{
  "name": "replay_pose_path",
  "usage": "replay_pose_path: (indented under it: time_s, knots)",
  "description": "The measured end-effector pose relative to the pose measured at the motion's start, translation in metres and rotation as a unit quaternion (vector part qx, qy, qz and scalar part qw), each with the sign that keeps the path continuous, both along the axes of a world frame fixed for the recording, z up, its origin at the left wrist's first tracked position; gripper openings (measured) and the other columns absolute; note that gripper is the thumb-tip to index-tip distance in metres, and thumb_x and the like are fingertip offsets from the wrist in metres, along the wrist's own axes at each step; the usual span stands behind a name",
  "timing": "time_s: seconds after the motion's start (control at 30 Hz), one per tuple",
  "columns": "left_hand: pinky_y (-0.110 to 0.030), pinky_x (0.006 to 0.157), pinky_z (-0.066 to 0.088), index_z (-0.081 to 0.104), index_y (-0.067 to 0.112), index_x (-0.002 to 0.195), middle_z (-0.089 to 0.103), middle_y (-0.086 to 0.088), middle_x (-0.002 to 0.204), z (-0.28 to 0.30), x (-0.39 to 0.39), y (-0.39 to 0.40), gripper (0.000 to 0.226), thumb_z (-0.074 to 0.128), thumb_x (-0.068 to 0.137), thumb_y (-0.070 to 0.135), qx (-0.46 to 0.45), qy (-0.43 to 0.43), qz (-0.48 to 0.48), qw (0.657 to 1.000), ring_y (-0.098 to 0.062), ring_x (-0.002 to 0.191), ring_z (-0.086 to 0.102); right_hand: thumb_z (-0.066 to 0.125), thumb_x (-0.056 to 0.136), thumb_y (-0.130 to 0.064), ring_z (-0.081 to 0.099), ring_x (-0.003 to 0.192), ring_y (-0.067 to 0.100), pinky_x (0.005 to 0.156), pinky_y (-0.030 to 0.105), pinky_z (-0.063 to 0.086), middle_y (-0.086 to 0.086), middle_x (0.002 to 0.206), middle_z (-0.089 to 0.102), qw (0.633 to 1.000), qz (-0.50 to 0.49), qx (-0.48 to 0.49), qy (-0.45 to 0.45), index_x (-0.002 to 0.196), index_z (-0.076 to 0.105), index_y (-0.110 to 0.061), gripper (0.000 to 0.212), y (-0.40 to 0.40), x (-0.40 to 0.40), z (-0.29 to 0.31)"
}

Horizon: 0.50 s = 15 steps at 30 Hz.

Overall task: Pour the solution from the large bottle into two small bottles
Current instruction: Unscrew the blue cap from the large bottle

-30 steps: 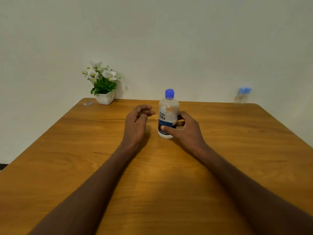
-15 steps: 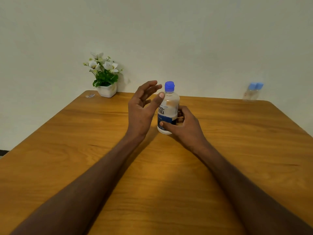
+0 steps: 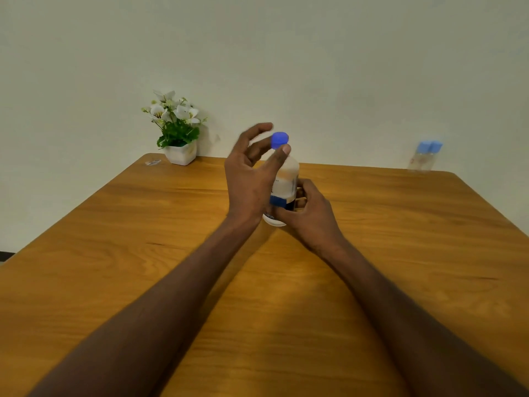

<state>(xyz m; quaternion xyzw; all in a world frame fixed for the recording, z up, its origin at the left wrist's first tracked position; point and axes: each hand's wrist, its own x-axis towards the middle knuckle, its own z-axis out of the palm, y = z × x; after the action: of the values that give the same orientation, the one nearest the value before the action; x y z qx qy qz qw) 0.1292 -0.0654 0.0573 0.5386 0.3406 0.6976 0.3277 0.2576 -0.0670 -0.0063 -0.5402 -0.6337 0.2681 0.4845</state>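
The large bottle [image 3: 287, 176], clear with a white and blue label and a blue cap [image 3: 280, 140], stands upright in the middle of the wooden table [image 3: 400, 239]. My right hand [image 3: 310, 214] grips its lower part from the right. My left hand [image 3: 252, 173] is raised beside the bottle's top with its fingers spread. Its thumb tip lies just under the cap and its fingers curve behind and to the left of the cap, without a firm pinch. Two small bottles [image 3: 425, 156] with light blue caps stand side by side at the table's far right edge, well away from both hands.
A white pot of white flowers [image 3: 180, 151] stands at the far left corner, with a small clear scrap [image 3: 153, 162] lying on the table beside it. A plain wall rises behind the table.
My left hand has risen from beside the bottle's body up to its cap, the thumb now under the cap. My right hand keeps its hold on the bottle. The camera has tilted slightly.
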Motion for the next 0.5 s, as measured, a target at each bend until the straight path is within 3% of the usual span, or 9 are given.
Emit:
replay_pose_path:
  time_s: [0.1, 0.27, 0.33, 0.43, 0.5]
  knots:
    - [-0.054, 0.098, 0.058, 0.062, 0.007, 0.123, 0.077, -0.011, 0.113, -0.003, -0.016, -0.004, 0.04, 0.081, 0.088, 0.013, 0.0, 0.004, 0.014, 1.0, -0.025, 0.11, 0.073, 0.089, 0.076, -0.045, 0.066, 0.112, 0.011, 0.092, 0.036, 0.061, -0.007, 0.134, 0.066, 1.0, -0.001, -0.005, -0.004, 0.141, 0.051, -0.026, 0.078, -0.002, 0.002, 0.001]
    - [-0.047, 0.1, 0.054, 0.07, 0.012, 0.122, 0.074, 0.0, 0.113, -0.024, -0.048, -0.017, 0.025, 0.07, 0.096, 0.012, -0.011, 0.158, 0.082, 0.984, -0.015, 0.108, 0.068, 0.09, 0.075, -0.046, 0.067, 0.108, 0.01, 0.088, 0.032, 0.061, -0.005, 0.129, 0.067, 1.0, -0.009, -0.002, -0.014, 0.14, 0.052, -0.025, 0.078, -0.004, 0.002, 0.004]
    - [-0.038, 0.098, 0.054, 0.071, 0.014, 0.122, 0.073, 0.001, 0.114, -0.031, -0.059, -0.023, 0.026, 0.069, 0.097, 0.012, -0.015, 0.187, 0.093, 0.978, -0.014, 0.107, 0.067, 0.09, 0.075, -0.046, 0.066, 0.109, 0.01, 0.088, 0.03, 0.061, -0.005, 0.129, 0.067, 1.0, -0.009, -0.005, -0.017, 0.14, 0.052, -0.024, 0.078, -0.006, 0.001, 0.005]
    - [-0.021, 0.086, 0.051, 0.069, 0.017, 0.123, 0.071, 0.002, 0.102, -0.042, -0.069, -0.026, 0.03, 0.074, 0.094, 0.018, -0.066, 0.245, 0.079, 0.964, -0.009, 0.095, 0.065, 0.09, 0.076, -0.045, 0.066, 0.108, 0.008, 0.086, 0.028, 0.06, -0.006, 0.126, 0.066, 1.0, -0.006, -0.005, -0.017, 0.141, 0.051, -0.024, 0.078, -0.007, 0.001, 0.006]
    - [-0.025, 0.079, 0.054, 0.067, 0.018, 0.118, 0.068, 0.002, 0.094, -0.048, -0.072, -0.024, 0.03, 0.077, 0.09, 0.021, -0.123, 0.294, 0.074, 0.945, -0.01, 0.087, 0.063, 0.09, 0.076, -0.045, 0.066, 0.109, 0.009, 0.085, 0.026, 0.059, -0.006, 0.126, 0.066, 1.0, -0.007, -0.002, -0.022, 0.141, 0.052, -0.023, 0.078, -0.007, 0.001, 0.006]
